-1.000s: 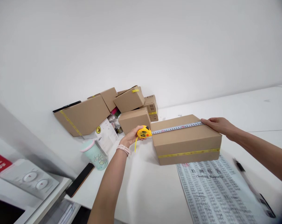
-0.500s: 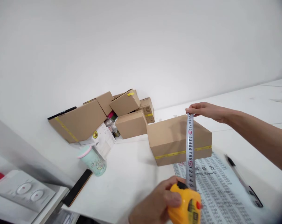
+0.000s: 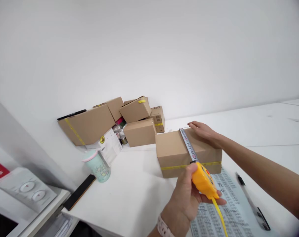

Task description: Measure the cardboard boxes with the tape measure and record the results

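My left hand [image 3: 186, 194] is closed around a yellow tape measure [image 3: 204, 180] in front of a brown cardboard box [image 3: 167, 144]. A length of its metal blade [image 3: 188, 144] lies across the box top, with the free end near the far edge. My right hand [image 3: 202, 131] rests on the box top at its far right part, fingers stretched out, beside the blade and apart from it. Yellow tape with marks [image 3: 175, 167] runs along the box's front face. From the tape measure's rear hangs a yellow strap [image 3: 220, 214]. A printed sheet [image 3: 225, 197] lies beneath.
A pen [image 3: 253, 200] lies at the right on the white table [image 3: 136, 184]. To the left stand a mint tumbler [image 3: 97, 166] and a black strip [image 3: 79, 192]. Several cardboard boxes [image 3: 139, 133] are piled against the wall. A white appliance with two dials [image 3: 28, 191] is at far left.
My left hand has raised the tape measure towards the box and tilted it. The blade came down onto the box top and is shorter. My right hand let go of its end.
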{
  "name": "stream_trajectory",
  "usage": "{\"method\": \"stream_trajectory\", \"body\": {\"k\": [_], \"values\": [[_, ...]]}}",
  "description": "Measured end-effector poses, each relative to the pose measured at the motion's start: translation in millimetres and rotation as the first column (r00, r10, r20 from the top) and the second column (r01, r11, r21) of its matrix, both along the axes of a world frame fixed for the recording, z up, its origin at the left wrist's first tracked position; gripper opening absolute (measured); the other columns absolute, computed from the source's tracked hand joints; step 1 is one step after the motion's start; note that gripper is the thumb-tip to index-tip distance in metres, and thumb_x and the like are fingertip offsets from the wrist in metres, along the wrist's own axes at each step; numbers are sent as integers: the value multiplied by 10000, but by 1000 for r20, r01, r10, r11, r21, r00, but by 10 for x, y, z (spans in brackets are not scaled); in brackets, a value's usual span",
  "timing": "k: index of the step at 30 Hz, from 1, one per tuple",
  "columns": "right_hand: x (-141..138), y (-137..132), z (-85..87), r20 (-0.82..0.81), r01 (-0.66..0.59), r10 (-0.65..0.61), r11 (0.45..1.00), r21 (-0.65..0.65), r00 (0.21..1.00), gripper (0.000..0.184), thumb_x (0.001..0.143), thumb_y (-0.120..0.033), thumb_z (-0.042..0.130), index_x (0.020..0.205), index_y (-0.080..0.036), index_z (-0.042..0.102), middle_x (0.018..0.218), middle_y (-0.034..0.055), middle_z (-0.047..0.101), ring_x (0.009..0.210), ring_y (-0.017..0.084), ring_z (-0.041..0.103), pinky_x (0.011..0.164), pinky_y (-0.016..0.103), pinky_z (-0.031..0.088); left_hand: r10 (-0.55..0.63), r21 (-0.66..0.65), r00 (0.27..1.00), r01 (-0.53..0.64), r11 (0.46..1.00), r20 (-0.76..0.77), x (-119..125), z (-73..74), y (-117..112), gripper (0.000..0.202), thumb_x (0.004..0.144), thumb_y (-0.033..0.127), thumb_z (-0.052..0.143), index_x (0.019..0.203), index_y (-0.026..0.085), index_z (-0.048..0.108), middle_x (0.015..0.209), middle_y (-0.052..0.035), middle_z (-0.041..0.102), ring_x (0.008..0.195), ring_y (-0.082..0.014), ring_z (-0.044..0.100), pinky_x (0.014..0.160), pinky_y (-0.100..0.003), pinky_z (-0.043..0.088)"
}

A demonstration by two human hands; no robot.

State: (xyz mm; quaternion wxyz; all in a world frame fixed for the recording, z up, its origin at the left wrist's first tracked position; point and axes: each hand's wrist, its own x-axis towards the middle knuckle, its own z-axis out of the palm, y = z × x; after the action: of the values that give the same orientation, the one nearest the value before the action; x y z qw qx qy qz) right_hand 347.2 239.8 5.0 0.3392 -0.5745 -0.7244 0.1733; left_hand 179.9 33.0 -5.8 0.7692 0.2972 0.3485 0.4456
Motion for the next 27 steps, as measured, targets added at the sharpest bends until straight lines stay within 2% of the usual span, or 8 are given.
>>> {"method": "stream_trajectory", "body": {"k": [3, 9, 15, 19, 22, 24, 25, 27], "values": [[-87, 93, 12, 138, -68, 65, 997, 21, 988, 528, 956, -419, 314, 1318, -182, 617, 1417, 105, 574, 1272, 297, 535, 1062, 405, 409, 18, -12, 1000, -18, 1000, 6, 70, -58, -23, 488, 723, 555, 639, 924, 113, 585, 770, -47, 572, 596, -193, 627, 589, -385, 583], [-217, 333, -120, 297, -103, 105, 994, -21, 949, 507, 942, -415, 332, 1292, -246, 658, 1380, 83, 610, 1270, 353, 536, 1065, 572, 348, 39, 5, 999, -39, 999, 3, 129, -93, 25, 516, 706, 574, 653, 923, 108, 598, 757, -48, 563, 616, -194, 623, 581, -373, 579], [-210, 401, -232, 357, -122, 107, 992, 20, 928, 496, 947, -361, 289, 1265, -269, 658, 1346, 67, 639, 1240, 326, 554, 1037, 569, 347, 62, 32, 998, -62, 998, 20, 207, -165, -51, 636, 600, 650, 722, 953, 142, 574, 803, -42, 574, 631, -178, 611, 596, -376, 581], [-223, 371, -264, 381, -123, 100, 992, 36, 919, 490, 931, -335, 309, 1284, -253, 638, 1293, 94, 665, 1199, 338, 568, 1014, 584, 351, 77, 41, 997, -78, 996, 28, 289, -165, -95, 661, 571, 676, 735, 941, 165, 538, 800, -31, 575, 629, -171, 607, 583, -358, 575], [-262, 335, -239, 377, -119, 95, 992, 40, 921, 482, 922, -365, 345, 1282, -253, 644, 1297, 108, 661, 1192, 365, 568, 1007, 613, 347, 77, 54, 997, -78, 995, 27, 318, -126, -92, 642, 583, 659, 733, 939, 159, 543, 818, -35, 572, 637, -169, 608, 581, -354, 578], [-250, 289, -171, 356, -116, 95, 992, 39, 930, 502, 941, -409, 326, 1331, -271, 611, 1369, 92, 617, 1237, 360, 546, 1028, 605, 348, 62, 82, 998, -64, 995, 28, 277, -92, -115, 614, 609, 643, 724, 929, 145, 562, 869, -55, 578, 648, -167, 608, 581, -352, 582], [-215, 254, -124, 299, -106, 86, 993, 52, 951, 524, 955, -435, 304, 1373, -273, 576, 1413, 85, 583, 1264, 345, 532, 1044, 581, 357, 54, 105, 998, -56, 993, 22, 226, -79, -142, 600, 630, 636, 720, 935, 140, 572, 897, -64, 581, 662, -170, 612, 581, -349, 584], [-69, 152, -34, 62, -28, 21, 993, 112, 998, 559, 971, -480, 281, 1432, -259, 509, 1463, 82, 534, 1295, 305, 517, 1064, 515, 384, 66, 165, 998, -63, 984, -7, 57, -82, -225, 594, 659, 614, 731, 1000, 150, 585, 941, -71, 589, 704, -188, 627, 593, -352, 590]]}}
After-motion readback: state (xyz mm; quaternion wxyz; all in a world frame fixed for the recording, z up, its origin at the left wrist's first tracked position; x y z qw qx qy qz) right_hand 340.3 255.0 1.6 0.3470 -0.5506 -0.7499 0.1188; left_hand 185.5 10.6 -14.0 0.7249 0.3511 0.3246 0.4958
